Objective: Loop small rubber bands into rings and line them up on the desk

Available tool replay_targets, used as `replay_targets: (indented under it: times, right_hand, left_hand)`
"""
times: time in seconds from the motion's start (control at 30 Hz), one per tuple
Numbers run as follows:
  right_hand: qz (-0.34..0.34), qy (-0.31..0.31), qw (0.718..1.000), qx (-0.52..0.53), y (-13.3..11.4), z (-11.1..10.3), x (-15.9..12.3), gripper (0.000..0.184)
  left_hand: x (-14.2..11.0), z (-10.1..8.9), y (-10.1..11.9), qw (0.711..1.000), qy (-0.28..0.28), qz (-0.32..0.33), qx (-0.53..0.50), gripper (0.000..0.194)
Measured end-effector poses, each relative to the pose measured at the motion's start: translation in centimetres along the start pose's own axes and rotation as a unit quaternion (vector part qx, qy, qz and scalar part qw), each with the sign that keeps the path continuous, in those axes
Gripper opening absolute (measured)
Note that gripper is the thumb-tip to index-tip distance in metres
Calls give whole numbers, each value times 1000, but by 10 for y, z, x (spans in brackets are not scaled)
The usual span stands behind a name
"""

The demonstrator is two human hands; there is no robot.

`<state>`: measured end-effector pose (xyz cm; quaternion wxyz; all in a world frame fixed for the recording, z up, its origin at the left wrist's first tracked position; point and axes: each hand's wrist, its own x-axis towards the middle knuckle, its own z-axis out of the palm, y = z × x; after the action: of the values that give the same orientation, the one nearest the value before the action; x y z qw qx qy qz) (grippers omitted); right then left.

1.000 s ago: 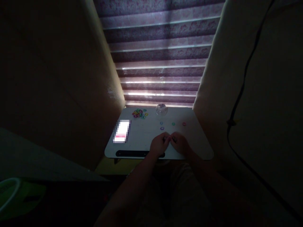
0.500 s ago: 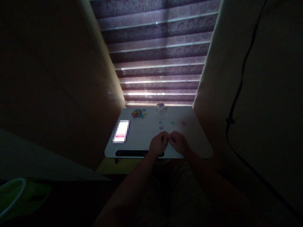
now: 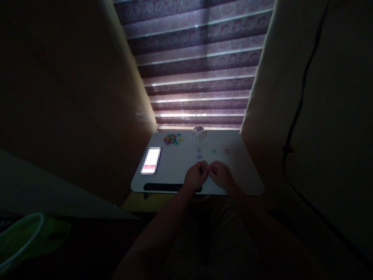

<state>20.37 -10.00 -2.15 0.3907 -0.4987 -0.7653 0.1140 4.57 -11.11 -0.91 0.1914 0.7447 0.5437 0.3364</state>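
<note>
My left hand and my right hand meet fingertip to fingertip over the front of a white lap table. Both are closed in a pinch; whatever lies between the fingers is too small and dark to make out. Just beyond them rest a purple ring-shaped band and a blue band. To the right lie a green band and a red band. A heap of small coloured bands sits at the back left. Near the back edge stands a clear round container.
A phone with a lit, blurred screen lies on the table's left side. A black slot runs along the front edge. Walls close in on both sides, with a striped blind behind. A green tub stands at lower left; a dark cord hangs right.
The view has shifted slightly, moving the table a little to the right in the picture. My hands stay pinched together in nearly the same place, and the bands lie as before.
</note>
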Motion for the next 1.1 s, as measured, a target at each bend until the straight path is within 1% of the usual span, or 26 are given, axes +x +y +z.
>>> replay_targets:
  times: [0.13, 0.37, 0.57, 0.9, 1.1]
  right_hand:
    - [2, 0, 1000, -2, 0, 0, -1, 19]
    - [1, -1, 1000, 0, -1, -1, 0, 17]
    - [9, -6, 1000, 5, -1, -1, -1, 16]
    - [-3, 2, 1000, -12, 0, -1, 1, 15]
    - [-8, -11, 1000, -8, 0, -2, 1, 12]
  left_hand:
    - [0, 0, -1, 1000, -2, -4, 15, 32]
    - [0, 2, -4, 1000, -2, 9, 13, 28]
    - [-1, 1, -4, 1000, 8, 19, 14, 31]
    - [0, 2, -4, 1000, -6, 13, 21, 28]
    - [-1, 0, -1, 999, -16, 12, 31, 25]
